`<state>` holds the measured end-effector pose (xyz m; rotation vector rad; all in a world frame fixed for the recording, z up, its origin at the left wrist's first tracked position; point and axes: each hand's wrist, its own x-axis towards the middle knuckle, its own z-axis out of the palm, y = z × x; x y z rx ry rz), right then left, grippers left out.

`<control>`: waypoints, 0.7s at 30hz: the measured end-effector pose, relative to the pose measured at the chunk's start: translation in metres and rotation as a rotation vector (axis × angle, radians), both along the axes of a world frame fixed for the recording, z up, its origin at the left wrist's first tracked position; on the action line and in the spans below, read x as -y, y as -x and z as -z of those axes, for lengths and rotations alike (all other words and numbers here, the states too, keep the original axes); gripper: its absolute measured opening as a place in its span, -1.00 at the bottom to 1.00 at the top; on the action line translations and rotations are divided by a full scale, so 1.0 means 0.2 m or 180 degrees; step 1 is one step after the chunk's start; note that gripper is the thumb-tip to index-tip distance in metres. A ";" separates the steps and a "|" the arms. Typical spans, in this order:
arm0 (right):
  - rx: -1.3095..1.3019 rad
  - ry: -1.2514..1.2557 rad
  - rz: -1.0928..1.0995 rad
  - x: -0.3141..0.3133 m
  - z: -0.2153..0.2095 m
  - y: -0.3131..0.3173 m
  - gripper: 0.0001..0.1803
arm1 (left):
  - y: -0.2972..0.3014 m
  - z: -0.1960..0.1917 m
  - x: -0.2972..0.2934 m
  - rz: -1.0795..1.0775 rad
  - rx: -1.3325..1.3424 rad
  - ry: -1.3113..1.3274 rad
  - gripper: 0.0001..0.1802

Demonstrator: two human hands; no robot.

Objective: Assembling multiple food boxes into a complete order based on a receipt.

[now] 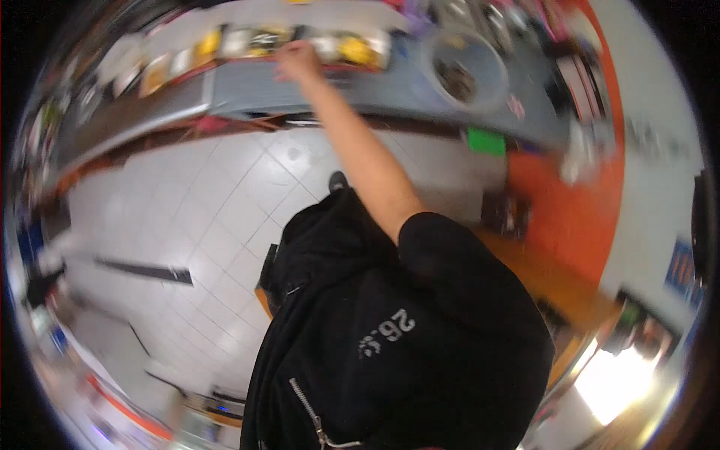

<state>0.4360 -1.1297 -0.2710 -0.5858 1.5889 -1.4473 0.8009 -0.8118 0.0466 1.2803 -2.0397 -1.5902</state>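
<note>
My right arm stretches forward over a long grey counter (259, 86). At its far side my right hand (296, 60) is at the front of a row of small white, yellow and dark items, too blurred to name. Its fingers are smeared by motion, so whether they grip anything cannot be made out. Just left of the hand is a dark, patterned item (266, 41). A yellow item (357, 50) lies to its right. My left hand is out of view.
A translucent round tub (466, 71) with brownish contents stands on the counter at the right. A green rectangle (486, 142) shows at the counter's front edge. Pale floor tiles (225, 187) lie below. An orange-and-white wall (570, 217) rises at the right.
</note>
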 end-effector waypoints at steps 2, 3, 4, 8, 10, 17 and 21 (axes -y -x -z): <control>0.0019 0.0028 -0.0021 -0.24 0.06 -0.03 -0.87 | 0.06 0.04 0.20 0.0651 0.0106 -0.0267 -0.62; 0.0078 0.0357 -0.0385 -0.44 -0.07 -0.03 -0.92 | 0.06 0.07 0.28 0.0949 0.0102 -0.0327 -0.63; 0.0339 0.0200 -0.0377 -0.56 0.03 0.04 -0.92 | 0.12 0.09 0.42 0.1389 0.0145 -0.0445 -0.64; 0.0341 -0.0007 0.0176 -1.02 0.09 0.10 -0.88 | 0.33 0.09 0.76 0.2606 0.0529 -0.0578 -0.67; 0.0477 0.0093 0.0388 -1.18 0.04 0.09 -0.85 | 0.44 0.10 0.86 0.3011 0.0690 -0.0475 -0.68; -0.0105 0.0129 0.1091 -1.68 0.16 0.09 -0.76 | 0.86 0.40 0.81 0.4089 0.0857 -0.0125 -0.74; -0.0235 0.0098 0.1414 -2.15 0.08 0.06 -0.74 | 1.06 0.69 0.48 0.4272 0.0628 0.0039 -0.76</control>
